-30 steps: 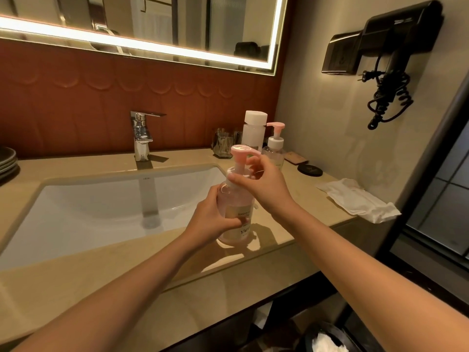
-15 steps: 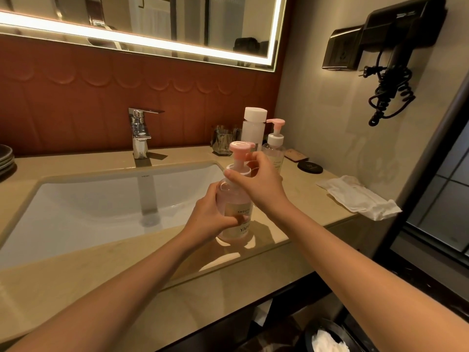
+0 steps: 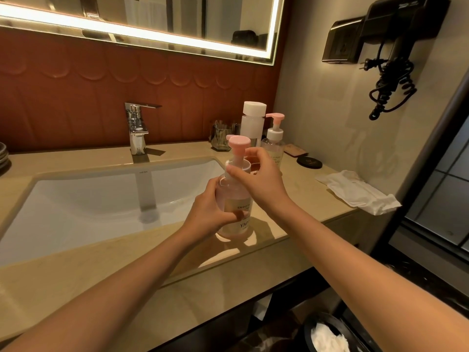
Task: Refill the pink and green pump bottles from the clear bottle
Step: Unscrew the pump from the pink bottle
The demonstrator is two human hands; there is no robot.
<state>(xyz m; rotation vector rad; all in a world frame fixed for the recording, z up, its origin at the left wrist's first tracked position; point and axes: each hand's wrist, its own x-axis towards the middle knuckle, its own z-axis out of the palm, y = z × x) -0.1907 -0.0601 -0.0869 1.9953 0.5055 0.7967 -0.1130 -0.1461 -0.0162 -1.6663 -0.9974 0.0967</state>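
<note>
Two hands: both on the pink pump bottle (image 3: 234, 204), standing upright on the table (image 3: 299, 199) at the sink's (image 3: 101, 199) right front corner.
Left hand (image 3: 208, 212): grip closed around the bottle's body, steadying it.
Right hand (image 3: 258, 179): grip pinched on the collar under the pink pump head, fingertips (image 3: 229, 170) at the collar's near side.
Step in hand: likely unscrewing the pump, ahead of any pouring.
Next move: calls for turning the collar free while holding the body firm, then lifting the pump out.
Clear bottle (image 3: 252, 123): capped white, near the table's back right corner, untouched.
Second pump bottle (image 3: 273, 143): just beside the clear one, pink-headed; green tint impossible to confirm.
Around: faucet (image 3: 137, 128) at the back edge, glass holder (image 3: 220, 137), dark round disc (image 3: 309, 162), folded white cloth (image 3: 355, 190) along the right edge.
In the way: nothing between hands and clear bottle; open sink close by, a spill risk.
</note>
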